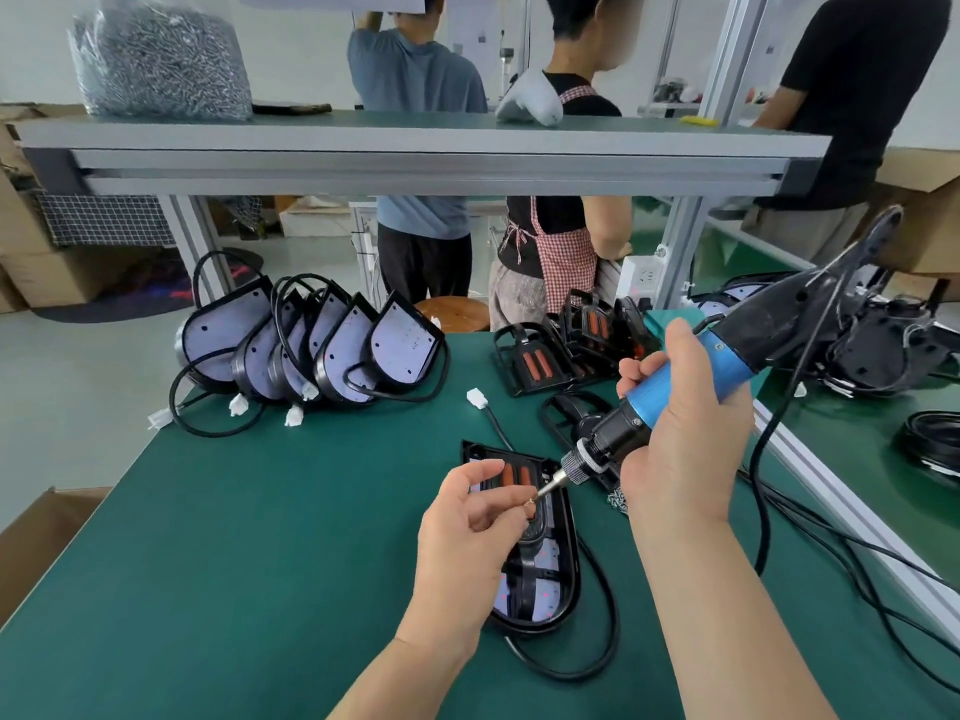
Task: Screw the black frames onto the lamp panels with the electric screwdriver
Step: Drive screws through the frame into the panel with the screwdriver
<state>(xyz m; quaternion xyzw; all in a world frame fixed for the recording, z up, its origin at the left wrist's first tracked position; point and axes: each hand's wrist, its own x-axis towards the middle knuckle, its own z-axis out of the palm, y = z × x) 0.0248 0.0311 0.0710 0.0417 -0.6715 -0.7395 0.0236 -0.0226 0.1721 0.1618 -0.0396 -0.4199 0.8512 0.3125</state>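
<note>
Right hand (685, 433) grips blue electric screwdriver (670, 397), bit angled down-left. Left hand (467, 522) pinches small screw (530, 504) at bit tip, above lamp panel (540, 553) with black frame, mid table (234, 537). More panels (322, 345) lean near far-left edge.

The left hand (467, 517) and the right hand (685, 423) are both bare. The wrists and forearms are also uncovered along their whole visible length, down to the lower edge of the view.
</note>
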